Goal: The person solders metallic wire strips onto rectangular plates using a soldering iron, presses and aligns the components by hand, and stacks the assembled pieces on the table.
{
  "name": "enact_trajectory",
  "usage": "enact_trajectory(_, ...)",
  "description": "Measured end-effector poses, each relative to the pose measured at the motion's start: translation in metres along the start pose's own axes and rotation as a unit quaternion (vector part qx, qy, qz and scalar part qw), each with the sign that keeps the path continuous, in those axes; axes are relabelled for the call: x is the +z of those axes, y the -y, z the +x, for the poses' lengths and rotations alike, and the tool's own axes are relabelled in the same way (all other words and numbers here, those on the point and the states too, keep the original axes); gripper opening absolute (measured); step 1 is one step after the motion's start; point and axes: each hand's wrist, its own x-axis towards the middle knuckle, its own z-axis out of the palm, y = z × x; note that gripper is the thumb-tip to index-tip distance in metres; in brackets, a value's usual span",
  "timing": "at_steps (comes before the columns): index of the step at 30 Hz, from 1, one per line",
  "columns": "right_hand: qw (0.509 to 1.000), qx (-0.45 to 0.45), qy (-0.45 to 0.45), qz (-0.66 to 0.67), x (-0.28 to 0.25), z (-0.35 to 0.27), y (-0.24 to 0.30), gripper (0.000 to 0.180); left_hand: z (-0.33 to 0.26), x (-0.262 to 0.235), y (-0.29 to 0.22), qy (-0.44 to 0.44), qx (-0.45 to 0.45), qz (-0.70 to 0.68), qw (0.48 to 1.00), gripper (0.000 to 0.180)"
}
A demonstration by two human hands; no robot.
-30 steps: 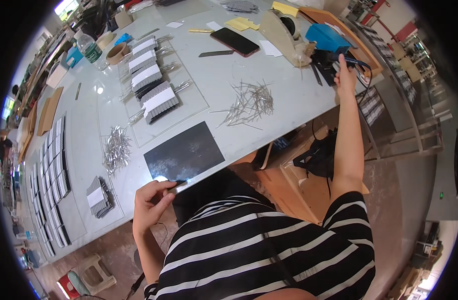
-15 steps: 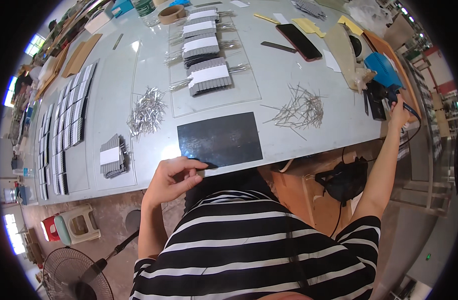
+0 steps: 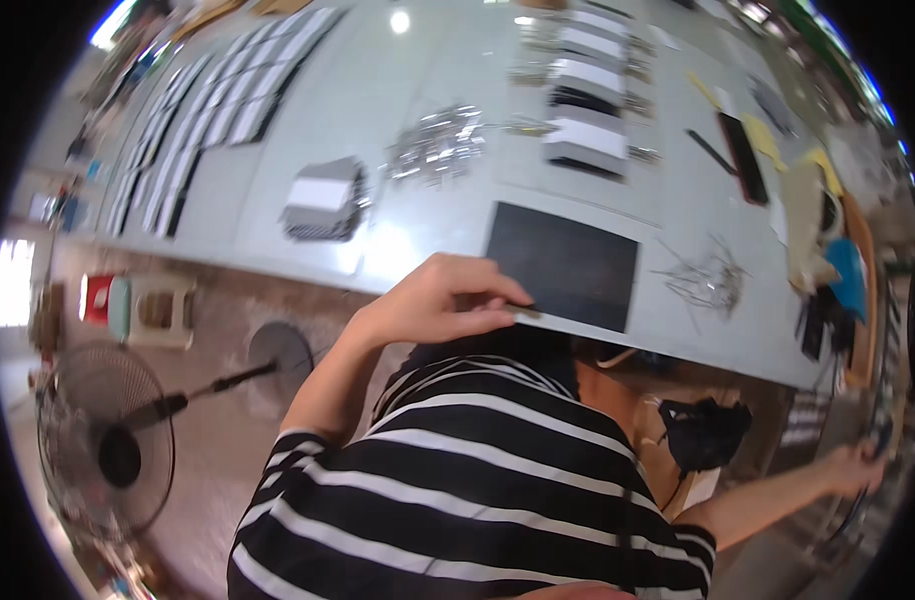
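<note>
Workshop floor at far left: standing fan (image 3: 103, 440) lies low in the corner, a red and pale green stool (image 3: 143, 310) sits just under the edge of the long pale grey table (image 3: 378, 90). On the table's left end, rows of small black and white strips (image 3: 213, 120) run diagonally up and away. Right of those, a small stack of dark plates with a white label on top (image 3: 323, 195), then a loose pile of shiny metal pins (image 3: 438, 145) near it. Left hand (image 3: 438, 300) rests at the table's near edge, fingers curled together and pinched on the near left corner of a flat black sheet (image 3: 568, 265); the sheet lies flat on the table, near edge about flush with the table edge. Beyond the sheet, several stacks of black and white parts (image 3: 588, 110) stand in a column on a clear mat. Right of the sheet, a scatter of thin wires (image 3: 708, 280), apart from it. Farther right, a dark phone (image 3: 746, 158), a black pen (image 3: 713, 152), yellow notes (image 3: 768, 140), a blue object (image 3: 850, 278). Below the table, striped black and white shirt (image 3: 458, 490) fills the lower middle; a black bag (image 3: 706, 432) sits under the table edge. Right hand (image 3: 856, 468) is stretched far out low at the right rim, blurred, around something dark; cannot tell whether its grip is closed or what it holds.
</note>
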Motion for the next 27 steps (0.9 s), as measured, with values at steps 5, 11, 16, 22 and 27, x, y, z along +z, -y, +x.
enact_trajectory(5, 0.929, 0.268, 0.105, 0.232, 0.099, -0.121, 0.161, 0.047, -0.022, -0.087, -0.02, -0.057, 0.012, 0.252, 0.966, 0.049)
enact_trajectory(11, 0.644, 0.527, 0.342, 0.437, 0.156, -0.263, 0.18, 0.014, -0.059, -0.171, -0.002, -0.023, -0.096, 0.41, 0.907, 0.082)
enact_trajectory(16, 0.664, 0.544, 0.334, 0.39, 0.206, -0.324, 0.213, 0.006, -0.056, -0.181, 0.012, 0.024, -0.105, 0.377, 0.92, 0.084)
enact_trajectory(22, 0.664, 0.527, 0.374, 0.376, 0.218, -0.335, 0.216, 0.007, -0.06, -0.184, 0.012, 0.014, -0.074, 0.38, 0.922, 0.085)
enact_trajectory(27, 0.687, 0.53, 0.358, 0.343, 0.223, -0.336, 0.221, 0.006, -0.062, -0.188, 0.017, 0.012, -0.049, 0.381, 0.923, 0.088)
